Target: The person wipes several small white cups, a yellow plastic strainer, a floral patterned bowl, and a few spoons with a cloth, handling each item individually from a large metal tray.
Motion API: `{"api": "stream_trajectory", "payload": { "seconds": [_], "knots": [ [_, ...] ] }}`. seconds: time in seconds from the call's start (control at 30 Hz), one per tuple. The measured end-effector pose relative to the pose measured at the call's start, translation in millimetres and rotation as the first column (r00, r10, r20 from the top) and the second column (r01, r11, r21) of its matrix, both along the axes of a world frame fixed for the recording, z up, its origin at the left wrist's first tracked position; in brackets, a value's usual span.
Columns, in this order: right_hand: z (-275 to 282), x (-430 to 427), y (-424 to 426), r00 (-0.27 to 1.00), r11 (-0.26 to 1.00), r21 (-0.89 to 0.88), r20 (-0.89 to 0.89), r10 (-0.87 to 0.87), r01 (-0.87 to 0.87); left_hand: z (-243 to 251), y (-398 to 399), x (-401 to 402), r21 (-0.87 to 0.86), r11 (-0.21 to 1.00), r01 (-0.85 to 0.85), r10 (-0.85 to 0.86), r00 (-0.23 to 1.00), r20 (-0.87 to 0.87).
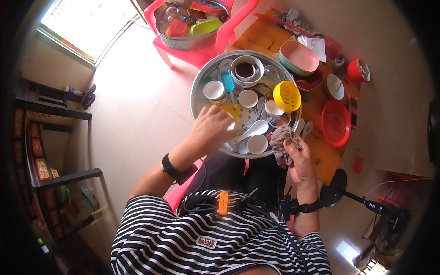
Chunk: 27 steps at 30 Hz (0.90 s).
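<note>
My left hand is over the left side of a round metal basin, its back to me and its fingers curled downward. A white cup edge shows beside those fingers, but the hand hides whether they grip it. My right hand holds a crumpled grey-brown cloth at the basin's front right rim. In the basin are a white spoon, several small white cups, a yellow slotted dish, a blue perforated piece and nested bowls with dark liquid in the top one.
A wooden table to the right bears stacked plastic bowls, a red basin and a white dish. Behind, a pink chair carries another filled basin. A fan stands at right.
</note>
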State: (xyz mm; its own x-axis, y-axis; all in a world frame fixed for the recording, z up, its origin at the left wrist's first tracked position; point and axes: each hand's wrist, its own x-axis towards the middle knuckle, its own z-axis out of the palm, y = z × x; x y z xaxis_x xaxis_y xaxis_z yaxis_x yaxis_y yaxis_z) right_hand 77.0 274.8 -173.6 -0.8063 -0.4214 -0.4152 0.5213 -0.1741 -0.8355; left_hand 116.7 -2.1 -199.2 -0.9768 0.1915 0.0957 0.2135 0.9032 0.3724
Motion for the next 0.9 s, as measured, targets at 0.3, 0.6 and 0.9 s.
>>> {"api": "stream_trajectory", "payload": {
  "seconds": [0.3,0.6,0.9],
  "knots": [
    [-1,0,-6,1.0,1.0,0.007,0.001,0.026,-0.026,-24,1,12,-0.074,0.997,0.03,-0.026,0.999,0.046],
    [7,3,-26,0.638,0.918,0.385,-0.732,0.239,0.098,6,22,4,0.789,0.513,-0.338,-0.021,0.914,0.405],
    [17,6,-41,0.34,0.771,0.491,-0.864,0.371,0.406,10,32,3,0.866,0.024,-0.5,-0.289,0.826,0.485]
  ]
}}
